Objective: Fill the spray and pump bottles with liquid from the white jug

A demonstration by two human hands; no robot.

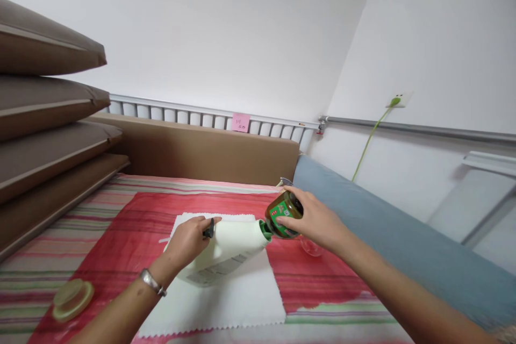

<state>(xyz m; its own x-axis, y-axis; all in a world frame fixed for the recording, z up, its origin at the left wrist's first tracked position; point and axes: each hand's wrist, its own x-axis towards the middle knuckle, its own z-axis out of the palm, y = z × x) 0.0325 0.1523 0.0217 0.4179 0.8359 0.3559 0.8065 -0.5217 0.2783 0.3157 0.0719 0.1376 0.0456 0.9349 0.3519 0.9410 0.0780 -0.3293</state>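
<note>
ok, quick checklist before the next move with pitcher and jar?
1. Left hand on the pale pitcher at its dark handle: ok.
2. Right hand gripping the green-labelled jar: ok.
3. Pitcher's green-rimmed mouth turned toward the jar: ok.
4. Anything passing between them: cannot tell.
5. Jar over the white scalloped mat: not ok, appears beyond its right edge.
6. Beige round lid apart from pitcher and jar: ok.

Bare at left hand [188,240], right hand [314,216] and both forearms [387,275]. Wears a shiny silver bangle [151,281] around left wrist [164,270]; shows small roundish spot [140,292] just behind.
</note>
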